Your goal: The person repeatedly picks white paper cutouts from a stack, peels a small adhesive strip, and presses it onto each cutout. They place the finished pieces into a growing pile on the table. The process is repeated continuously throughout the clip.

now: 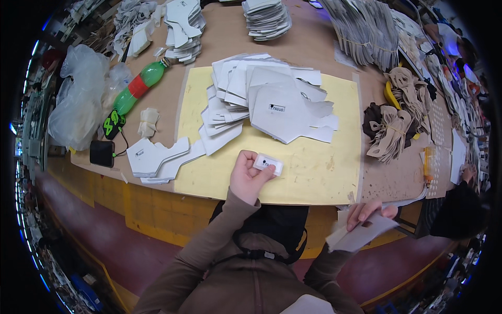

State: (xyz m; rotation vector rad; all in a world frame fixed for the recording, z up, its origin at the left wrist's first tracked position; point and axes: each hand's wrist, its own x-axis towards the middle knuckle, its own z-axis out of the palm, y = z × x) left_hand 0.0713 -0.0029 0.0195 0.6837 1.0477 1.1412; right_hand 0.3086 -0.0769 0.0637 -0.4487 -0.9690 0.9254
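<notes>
Between the thumb and fingers of my left hand [244, 177] is a small white label [266, 159] with dark print, held over the yellow sheet [314, 180]. My right hand [366, 211] is off the table's front edge at the right, its fingers closed on a white cut piece [361, 236], slightly blurred. Beyond my left hand lies a loose, overlapping pile of white cut pieces [282, 118]; the top one bears a similar printed mark. Two more white pieces [159, 157] lie partly overlapped to the left of the yellow sheet.
On the left are a green bottle [149, 78] with a red band, a clear plastic bag [78, 99] and a black box-shaped device [102, 153] with a cable. Stacked pieces [266, 20] stand at the back. Bundled beige strips [392, 133] and an orange bottle [429, 163] lie right.
</notes>
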